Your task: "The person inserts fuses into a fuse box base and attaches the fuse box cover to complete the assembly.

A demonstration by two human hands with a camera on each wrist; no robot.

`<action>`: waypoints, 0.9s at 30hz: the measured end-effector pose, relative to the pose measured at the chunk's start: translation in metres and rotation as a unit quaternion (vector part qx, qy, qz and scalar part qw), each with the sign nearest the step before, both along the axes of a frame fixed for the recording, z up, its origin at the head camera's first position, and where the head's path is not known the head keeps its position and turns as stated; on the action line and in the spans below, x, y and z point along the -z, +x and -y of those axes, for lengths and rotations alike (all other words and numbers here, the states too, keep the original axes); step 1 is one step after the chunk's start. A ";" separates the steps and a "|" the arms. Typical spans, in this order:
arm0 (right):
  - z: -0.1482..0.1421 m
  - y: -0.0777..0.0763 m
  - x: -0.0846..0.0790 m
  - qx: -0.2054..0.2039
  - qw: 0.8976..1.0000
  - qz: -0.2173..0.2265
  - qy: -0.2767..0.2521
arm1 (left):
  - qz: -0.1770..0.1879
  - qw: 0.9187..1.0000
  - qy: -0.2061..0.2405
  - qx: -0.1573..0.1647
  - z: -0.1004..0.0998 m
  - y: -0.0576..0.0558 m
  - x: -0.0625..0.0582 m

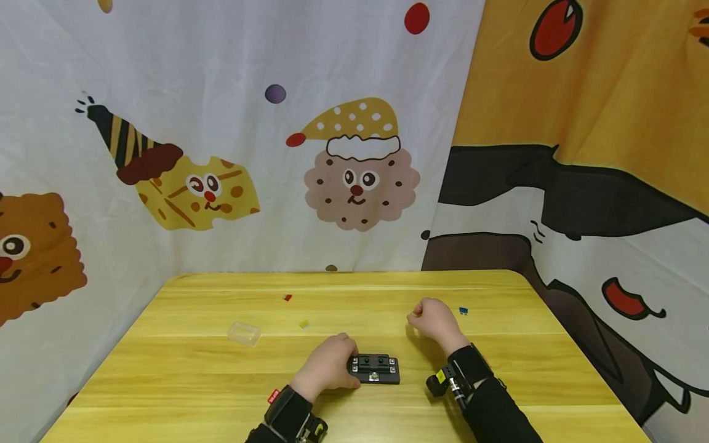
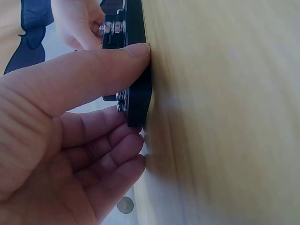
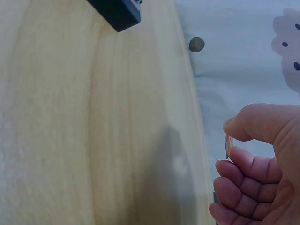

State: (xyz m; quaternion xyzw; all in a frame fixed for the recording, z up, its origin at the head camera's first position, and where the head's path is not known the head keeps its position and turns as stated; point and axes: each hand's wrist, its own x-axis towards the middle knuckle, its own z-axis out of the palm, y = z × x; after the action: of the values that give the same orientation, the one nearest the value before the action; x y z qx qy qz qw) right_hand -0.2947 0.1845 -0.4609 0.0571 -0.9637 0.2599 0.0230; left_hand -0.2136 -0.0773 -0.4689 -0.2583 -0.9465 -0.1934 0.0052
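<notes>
left grip (image 1: 328, 364) holds one block (image 1: 376, 370), right grip (image 1: 434, 321) one sliver (image 3: 228, 144)

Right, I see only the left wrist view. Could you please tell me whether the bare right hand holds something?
Observer: Yes, the bare right hand pinches a small, thin piece; its material I cannot tell.
Operator: Thank you. Does something lie to this hand's right?
Observer: Yes, a small blue piece lies there on the wood-grained yellow table.
Operator: And does something lie to the left of the bare left hand?
Observer: Yes, a clear, rectangular plastic container lies there, a little farther from the person.
</notes>
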 end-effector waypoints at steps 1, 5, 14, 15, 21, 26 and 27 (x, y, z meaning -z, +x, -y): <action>0.000 0.001 -0.001 -0.001 1.000 -0.004 0.000 | 0.000 1.000 0.000 0.000 0.000 0.000 0.000; 0.001 0.005 -0.006 -0.007 1.000 -0.024 0.001 | 0.000 1.000 -0.001 0.000 0.000 0.000 0.000; 0.007 0.010 -0.011 -0.034 0.998 -0.061 0.007 | -0.002 1.000 -0.006 0.000 0.001 0.000 -0.002; 0.008 0.011 -0.011 -0.038 0.997 -0.065 0.007 | -0.001 1.000 -0.005 0.000 0.001 0.000 -0.002; 0.012 0.020 -0.017 -0.062 0.993 -0.102 0.005 | -0.003 1.000 -0.009 0.001 0.001 -0.002 0.000; 0.015 0.028 -0.023 -0.080 0.988 -0.135 0.005 | -0.003 1.000 -0.007 0.003 0.001 -0.002 0.001; 0.016 0.029 -0.024 -0.084 0.986 -0.141 0.004 | -0.003 1.000 -0.007 0.003 0.001 -0.002 0.001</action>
State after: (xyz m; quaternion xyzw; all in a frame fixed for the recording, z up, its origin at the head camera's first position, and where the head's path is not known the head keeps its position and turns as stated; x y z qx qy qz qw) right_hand -0.2653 0.1683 -0.4371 0.1739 -0.9435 0.2466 0.1368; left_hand -0.2153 -0.0784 -0.4698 -0.2620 -0.9470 -0.1860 0.0054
